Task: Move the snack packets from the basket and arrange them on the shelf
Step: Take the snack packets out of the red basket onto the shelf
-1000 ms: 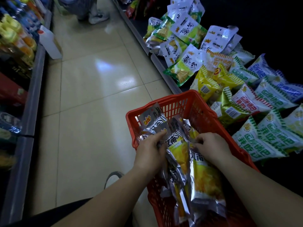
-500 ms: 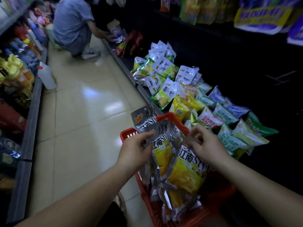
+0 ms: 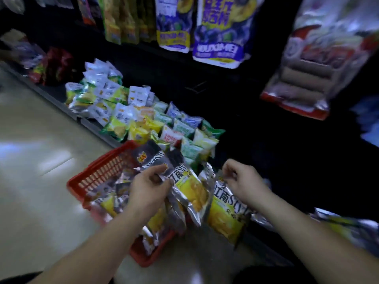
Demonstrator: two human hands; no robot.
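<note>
The left hand (image 3: 148, 188) has its fingers curled round the top ends of a bunch of packets (image 3: 192, 193), silver with yellow fronts. They fan out above the red basket (image 3: 96, 174). The right hand (image 3: 244, 181) pinches the top edge of a single packet (image 3: 227, 214) between thumb and fingers. That packet hangs just right of the basket, and its long axis runs from the fingers down toward the near side.

More loose packets (image 3: 108, 199) lie in the basket, left of and below the left hand. The low shelf (image 3: 90, 123) lies far and right of both hands, and the right hand is the nearer one to it. The coming move is probably a carry rightward and away, with the packet laid flat or stood on its bottom edge.

The far-left part of the shelf is crowded with green, yellow and white bags (image 3: 143, 124). The stretch right of the hands is too dark to read. The basket sits on a pale, glossy tiled floor (image 3: 41, 156) beside the shelf's front edge. Larger bags (image 3: 217, 31) hang on the level above, so headroom over the low shelf may be tight. The picture is blurred and small print cannot be read.
</note>
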